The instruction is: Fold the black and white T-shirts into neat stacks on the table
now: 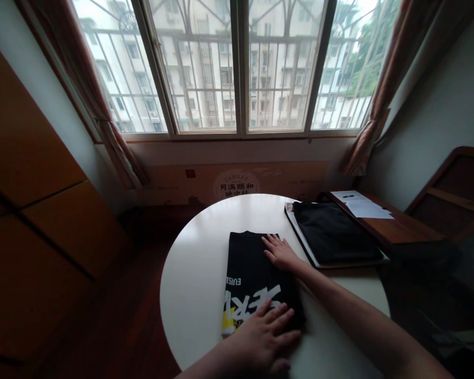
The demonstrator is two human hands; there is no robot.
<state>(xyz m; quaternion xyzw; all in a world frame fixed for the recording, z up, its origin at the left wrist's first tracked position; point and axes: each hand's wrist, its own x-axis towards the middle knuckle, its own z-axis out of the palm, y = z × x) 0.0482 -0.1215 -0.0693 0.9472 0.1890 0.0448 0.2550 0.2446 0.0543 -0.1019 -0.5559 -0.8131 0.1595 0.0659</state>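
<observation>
A black T-shirt, folded into a rectangle, lies on a round white table. White lettering and a yellow patch are printed on its near part. My left hand rests palm down with fingers spread over the lettering at the near end, covering some of it. Towards the far right corner, my right hand lies flat on the black cloth, fingers apart. Neither hand grips the fabric.
Folded black cloth over a white layer, perhaps more clothing, lies on the table's right side. Beyond it, a wooden surface bears white papers and a pen. A wooden chair stands right; a cabinet stands left. Windows are ahead.
</observation>
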